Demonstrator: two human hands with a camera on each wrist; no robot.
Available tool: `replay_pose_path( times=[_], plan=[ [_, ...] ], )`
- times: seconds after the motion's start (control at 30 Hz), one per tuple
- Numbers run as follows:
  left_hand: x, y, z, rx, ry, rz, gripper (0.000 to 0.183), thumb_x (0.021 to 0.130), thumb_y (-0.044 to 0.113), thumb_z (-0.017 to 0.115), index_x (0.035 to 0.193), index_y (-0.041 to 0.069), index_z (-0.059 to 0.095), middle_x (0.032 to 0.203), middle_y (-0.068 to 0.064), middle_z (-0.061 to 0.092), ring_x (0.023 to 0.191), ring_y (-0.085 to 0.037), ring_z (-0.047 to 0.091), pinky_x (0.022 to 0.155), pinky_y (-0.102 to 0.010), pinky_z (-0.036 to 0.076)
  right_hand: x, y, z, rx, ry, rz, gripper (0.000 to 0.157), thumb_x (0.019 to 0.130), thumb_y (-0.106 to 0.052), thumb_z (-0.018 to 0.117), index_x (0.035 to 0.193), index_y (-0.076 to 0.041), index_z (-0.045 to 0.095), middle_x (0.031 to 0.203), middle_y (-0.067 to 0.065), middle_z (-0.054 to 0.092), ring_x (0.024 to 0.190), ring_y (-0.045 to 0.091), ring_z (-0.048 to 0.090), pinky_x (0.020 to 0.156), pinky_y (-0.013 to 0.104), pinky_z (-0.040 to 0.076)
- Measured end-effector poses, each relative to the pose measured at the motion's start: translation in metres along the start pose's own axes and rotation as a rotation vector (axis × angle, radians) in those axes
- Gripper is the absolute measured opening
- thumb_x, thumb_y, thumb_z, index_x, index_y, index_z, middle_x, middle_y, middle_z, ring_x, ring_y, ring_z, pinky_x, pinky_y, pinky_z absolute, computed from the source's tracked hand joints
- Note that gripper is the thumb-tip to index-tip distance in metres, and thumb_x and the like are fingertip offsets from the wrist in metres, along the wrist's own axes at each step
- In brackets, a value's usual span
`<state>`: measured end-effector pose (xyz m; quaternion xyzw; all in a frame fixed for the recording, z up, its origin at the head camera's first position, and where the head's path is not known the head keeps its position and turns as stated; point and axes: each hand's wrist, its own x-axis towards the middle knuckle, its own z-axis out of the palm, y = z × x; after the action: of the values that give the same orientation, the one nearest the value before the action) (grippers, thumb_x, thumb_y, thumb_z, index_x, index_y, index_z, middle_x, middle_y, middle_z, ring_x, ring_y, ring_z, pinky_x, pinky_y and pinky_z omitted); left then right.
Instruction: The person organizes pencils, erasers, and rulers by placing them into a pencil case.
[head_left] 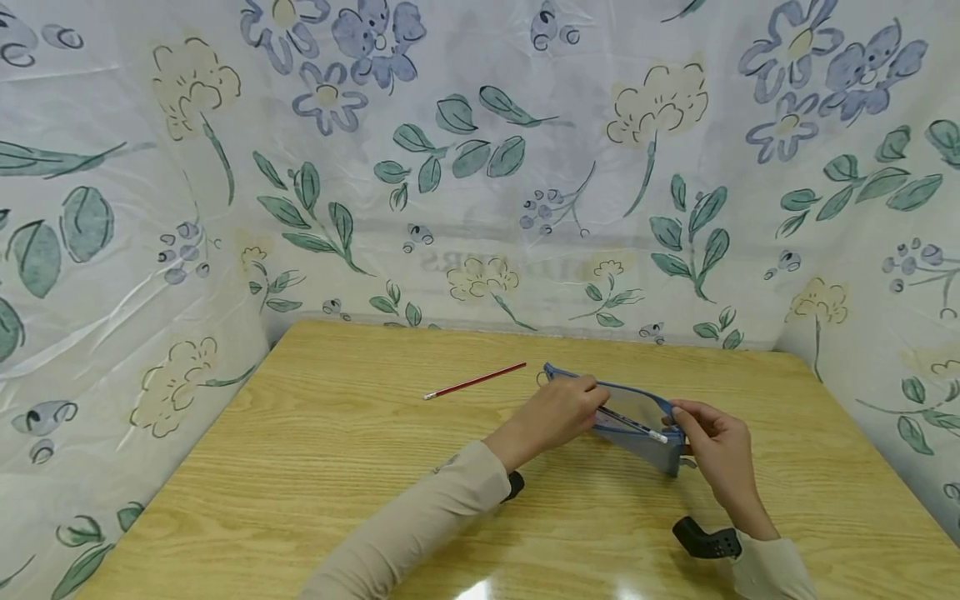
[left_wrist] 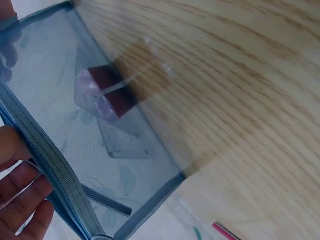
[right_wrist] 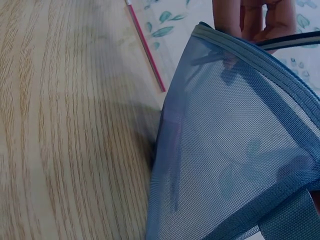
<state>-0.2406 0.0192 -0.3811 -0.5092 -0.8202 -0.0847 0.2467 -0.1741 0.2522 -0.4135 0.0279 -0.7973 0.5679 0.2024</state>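
A blue mesh zip pouch (head_left: 645, 451) stands tilted above the table at centre right, its mouth open. My right hand (head_left: 720, 442) grips the pouch's right end, thumb over the rim. Reaching over the mouth, my left hand (head_left: 566, 408) pinches a dark pencil (head_left: 633, 423), whose white eraser end points right. The pencil's other end shows through the mesh in the left wrist view, inside the pouch. Also behind that mesh lie a clear plastic set square (left_wrist: 125, 145) and two dark red and whitish blocks (left_wrist: 107, 90).
A red pencil (head_left: 476, 382) with a white eraser end lies on the wooden table (head_left: 337, 450), left of the pouch. Flower-printed sheeting (head_left: 450, 208) hangs behind the table and at both sides.
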Motion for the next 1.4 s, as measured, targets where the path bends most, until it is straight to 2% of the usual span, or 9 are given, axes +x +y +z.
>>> replay_pose_path(
  times=[0.2,0.33,0.5,0.63,0.9,1.07,1.4],
  plan=[
    [0.004,0.002,0.002,0.034,-0.010,0.004,0.011,0.094,0.004,0.059,0.087,0.009,0.066,0.074,-0.002,0.055,0.053,-0.007,0.044,0.048,-0.017,0.031,-0.001,0.000,0.000,-0.001,-0.009,-0.002,0.025,0.098,-0.011,0.058,0.111,0.008,0.067,0.084,-0.005,0.071,0.073,0.004,0.065,0.054,0.026,0.054],
    [0.004,0.000,0.006,0.081,-0.009,0.016,0.009,0.093,0.005,0.061,0.086,0.010,0.065,0.075,-0.001,0.056,0.057,-0.007,0.048,0.051,-0.016,0.036,-0.002,0.001,0.000,-0.015,-0.011,-0.005,0.025,0.098,-0.012,0.059,0.111,0.007,0.068,0.084,-0.004,0.071,0.073,0.004,0.065,0.054,0.027,0.054],
    [0.004,0.001,0.003,0.137,-0.034,0.005,0.005,0.091,0.007,0.066,0.089,0.011,0.068,0.078,-0.002,0.060,0.062,-0.009,0.055,0.054,-0.020,0.043,-0.002,0.000,-0.001,-0.043,-0.004,-0.016,0.024,0.098,-0.012,0.060,0.110,0.006,0.069,0.085,-0.002,0.071,0.073,0.003,0.064,0.054,0.027,0.054],
    [0.006,0.001,0.005,0.183,-0.059,-0.009,0.009,0.094,0.007,0.064,0.093,0.013,0.071,0.081,-0.001,0.062,0.065,-0.009,0.058,0.057,-0.021,0.046,-0.002,-0.001,-0.001,-0.052,-0.005,-0.021,0.023,0.097,-0.011,0.060,0.110,0.005,0.069,0.085,0.000,0.071,0.072,0.004,0.064,0.054,0.026,0.054],
    [0.008,0.003,0.007,0.222,-0.088,-0.036,0.012,0.096,0.007,0.061,0.093,0.013,0.071,0.081,-0.002,0.061,0.064,-0.009,0.057,0.052,-0.018,0.043,-0.002,-0.002,-0.001,-0.066,-0.013,-0.025,0.022,0.097,-0.010,0.060,0.111,0.005,0.069,0.086,0.000,0.071,0.071,0.004,0.064,0.054,0.026,0.054],
    [0.010,0.004,0.009,0.262,-0.112,-0.031,0.011,0.094,0.006,0.063,0.093,0.013,0.071,0.083,-0.001,0.063,0.069,-0.010,0.060,0.053,-0.019,0.045,-0.002,-0.003,-0.001,-0.070,-0.027,-0.032,0.023,0.097,-0.010,0.059,0.111,0.006,0.069,0.087,0.006,0.072,0.072,0.004,0.064,0.054,0.026,0.054],
    [0.011,0.007,0.012,0.295,-0.159,-0.043,0.011,0.095,0.009,0.063,0.098,0.015,0.072,0.093,0.000,0.067,0.082,-0.013,0.064,0.063,-0.023,0.050,-0.002,-0.004,-0.001,-0.083,-0.028,-0.049,0.021,0.097,-0.009,0.059,0.110,0.005,0.070,0.087,0.010,0.071,0.070,0.005,0.063,0.053,0.027,0.054]
  ],
)
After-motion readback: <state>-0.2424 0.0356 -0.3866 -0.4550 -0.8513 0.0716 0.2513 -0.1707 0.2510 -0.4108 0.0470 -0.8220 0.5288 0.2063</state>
